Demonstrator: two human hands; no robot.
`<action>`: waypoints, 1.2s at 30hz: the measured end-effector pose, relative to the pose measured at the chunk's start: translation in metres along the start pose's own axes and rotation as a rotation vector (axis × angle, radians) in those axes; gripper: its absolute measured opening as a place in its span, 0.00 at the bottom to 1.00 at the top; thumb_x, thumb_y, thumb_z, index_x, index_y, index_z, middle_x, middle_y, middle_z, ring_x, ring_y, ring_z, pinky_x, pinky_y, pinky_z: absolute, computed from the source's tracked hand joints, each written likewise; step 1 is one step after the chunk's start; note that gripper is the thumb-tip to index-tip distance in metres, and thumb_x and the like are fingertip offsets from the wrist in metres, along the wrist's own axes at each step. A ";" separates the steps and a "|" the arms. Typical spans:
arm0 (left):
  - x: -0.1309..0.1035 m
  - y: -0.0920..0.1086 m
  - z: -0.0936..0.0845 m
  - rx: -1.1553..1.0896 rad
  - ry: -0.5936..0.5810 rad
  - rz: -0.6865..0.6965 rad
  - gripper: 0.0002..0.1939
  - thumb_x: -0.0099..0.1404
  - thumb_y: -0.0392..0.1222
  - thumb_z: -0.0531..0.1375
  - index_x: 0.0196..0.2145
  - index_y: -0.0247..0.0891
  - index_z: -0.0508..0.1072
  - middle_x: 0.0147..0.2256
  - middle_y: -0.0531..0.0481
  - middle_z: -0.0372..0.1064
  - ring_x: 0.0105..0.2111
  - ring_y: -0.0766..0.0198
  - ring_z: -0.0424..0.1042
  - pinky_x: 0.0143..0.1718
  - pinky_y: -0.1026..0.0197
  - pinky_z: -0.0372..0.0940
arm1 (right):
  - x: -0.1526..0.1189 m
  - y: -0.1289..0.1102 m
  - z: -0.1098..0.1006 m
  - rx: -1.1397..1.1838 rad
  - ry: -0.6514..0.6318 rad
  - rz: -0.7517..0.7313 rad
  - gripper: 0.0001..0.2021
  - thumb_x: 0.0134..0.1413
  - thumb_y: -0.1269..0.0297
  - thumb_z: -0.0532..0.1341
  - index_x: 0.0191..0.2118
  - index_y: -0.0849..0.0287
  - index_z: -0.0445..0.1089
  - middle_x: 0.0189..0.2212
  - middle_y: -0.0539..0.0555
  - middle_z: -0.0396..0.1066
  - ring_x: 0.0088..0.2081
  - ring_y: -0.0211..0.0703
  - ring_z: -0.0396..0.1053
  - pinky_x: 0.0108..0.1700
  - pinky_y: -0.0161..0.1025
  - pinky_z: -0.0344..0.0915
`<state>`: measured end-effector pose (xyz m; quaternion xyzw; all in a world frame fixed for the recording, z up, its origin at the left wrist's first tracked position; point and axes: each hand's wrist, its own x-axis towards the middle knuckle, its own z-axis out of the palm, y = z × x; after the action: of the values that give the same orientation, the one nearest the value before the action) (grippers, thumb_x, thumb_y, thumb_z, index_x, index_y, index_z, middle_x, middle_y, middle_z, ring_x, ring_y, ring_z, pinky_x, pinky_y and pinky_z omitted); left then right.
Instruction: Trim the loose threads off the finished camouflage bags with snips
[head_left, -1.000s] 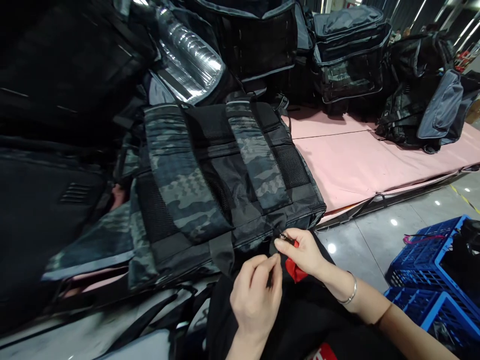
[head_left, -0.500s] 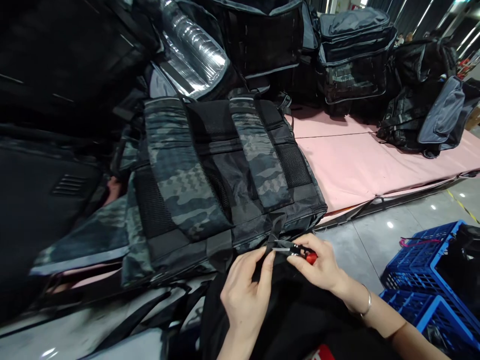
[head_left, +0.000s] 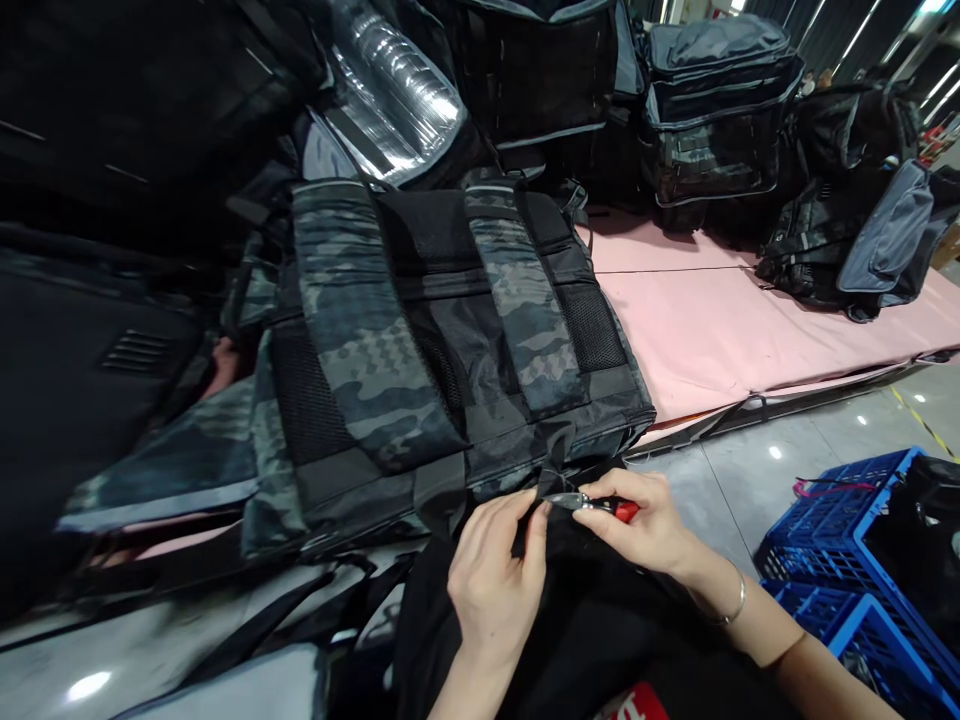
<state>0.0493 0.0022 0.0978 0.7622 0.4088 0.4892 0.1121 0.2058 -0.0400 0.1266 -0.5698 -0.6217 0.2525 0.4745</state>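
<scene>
A camouflage backpack lies with its shoulder straps up on the table. At its near edge hangs a short black webbing strap. My left hand pinches the lower end of that strap between thumb and fingers. In my right hand is a pair of thread snips with a red-tipped handle. The snips' blades are together and point left, their tips right by my left fingertips. Whether a thread lies between the blades is too small to tell.
More bags stand along the back of the pink-covered table. Dark bags crowd the left side. Blue plastic crates with black items sit on the floor at the right. A silver-lined bag lies behind the backpack.
The snips' blades, apart before, have come together beside my left fingertips. Both hands have otherwise barely moved, and the view has shifted slightly.
</scene>
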 end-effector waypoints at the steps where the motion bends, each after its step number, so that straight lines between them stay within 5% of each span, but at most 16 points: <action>1: -0.001 0.002 -0.001 0.022 0.018 0.020 0.11 0.58 0.32 0.60 0.41 0.37 0.71 0.34 0.46 0.73 0.35 0.61 0.72 0.39 0.57 0.67 | -0.002 0.001 -0.001 0.063 0.017 0.024 0.06 0.51 0.62 0.63 0.32 0.57 0.71 0.24 0.49 0.71 0.22 0.33 0.64 0.24 0.31 0.59; 5: -0.019 0.007 -0.012 0.056 0.108 0.150 0.22 0.52 0.26 0.63 0.45 0.39 0.71 0.39 0.44 0.74 0.40 0.58 0.72 0.41 0.56 0.68 | -0.010 0.011 -0.005 0.307 0.178 0.168 0.06 0.50 0.61 0.63 0.33 0.57 0.68 0.21 0.46 0.65 0.21 0.32 0.60 0.23 0.31 0.55; 7: -0.036 0.006 -0.020 -0.044 0.088 0.130 0.19 0.52 0.25 0.62 0.41 0.40 0.73 0.35 0.47 0.74 0.37 0.60 0.73 0.39 0.58 0.69 | -0.012 0.018 -0.008 0.407 0.253 0.218 0.07 0.51 0.60 0.62 0.33 0.57 0.66 0.19 0.44 0.60 0.20 0.31 0.55 0.22 0.30 0.51; 10: -0.060 0.000 -0.025 -0.280 0.038 -0.291 0.05 0.58 0.33 0.60 0.30 0.39 0.74 0.28 0.49 0.73 0.30 0.63 0.72 0.33 0.60 0.69 | -0.014 0.025 -0.010 0.471 0.268 0.263 0.09 0.51 0.58 0.62 0.34 0.58 0.65 0.18 0.43 0.55 0.18 0.30 0.49 0.21 0.30 0.47; 13: -0.066 -0.005 -0.024 -0.644 0.091 -0.933 0.10 0.59 0.47 0.59 0.31 0.37 0.75 0.33 0.45 0.74 0.32 0.61 0.73 0.35 0.58 0.70 | -0.016 0.023 -0.008 0.447 0.220 0.266 0.10 0.51 0.57 0.61 0.35 0.58 0.64 0.19 0.45 0.56 0.19 0.31 0.50 0.21 0.31 0.48; 16: -0.053 -0.005 -0.022 -1.076 0.113 -1.201 0.18 0.55 0.53 0.62 0.40 0.41 0.75 0.45 0.44 0.72 0.43 0.56 0.72 0.44 0.51 0.68 | -0.017 0.015 -0.001 0.376 0.140 0.230 0.09 0.52 0.60 0.61 0.39 0.56 0.63 0.20 0.44 0.56 0.20 0.32 0.52 0.22 0.31 0.52; 20: -0.035 0.000 -0.020 -1.227 0.057 -1.207 0.17 0.52 0.52 0.65 0.37 0.42 0.76 0.33 0.46 0.74 0.37 0.59 0.73 0.40 0.53 0.69 | -0.015 0.001 0.006 0.202 0.004 0.149 0.09 0.53 0.64 0.60 0.42 0.54 0.64 0.22 0.45 0.63 0.22 0.34 0.60 0.24 0.31 0.59; 25: -0.037 -0.004 -0.014 -0.829 0.182 -1.043 0.16 0.49 0.48 0.67 0.35 0.38 0.77 0.33 0.48 0.75 0.32 0.62 0.72 0.39 0.59 0.69 | -0.005 -0.013 0.015 -0.018 -0.094 -0.101 0.09 0.51 0.65 0.63 0.40 0.56 0.69 0.32 0.52 0.74 0.30 0.38 0.70 0.33 0.34 0.66; 36: -0.043 -0.012 -0.020 -0.546 0.033 -0.859 0.13 0.55 0.49 0.62 0.32 0.37 0.76 0.31 0.48 0.74 0.33 0.60 0.72 0.39 0.59 0.68 | 0.015 -0.016 0.034 -0.012 -0.170 -0.194 0.06 0.54 0.63 0.60 0.37 0.57 0.71 0.32 0.54 0.75 0.31 0.40 0.72 0.34 0.35 0.68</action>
<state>0.0182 -0.0258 0.0730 0.4607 0.5443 0.4997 0.4917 0.1700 -0.0216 0.1305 -0.4864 -0.7132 0.2491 0.4391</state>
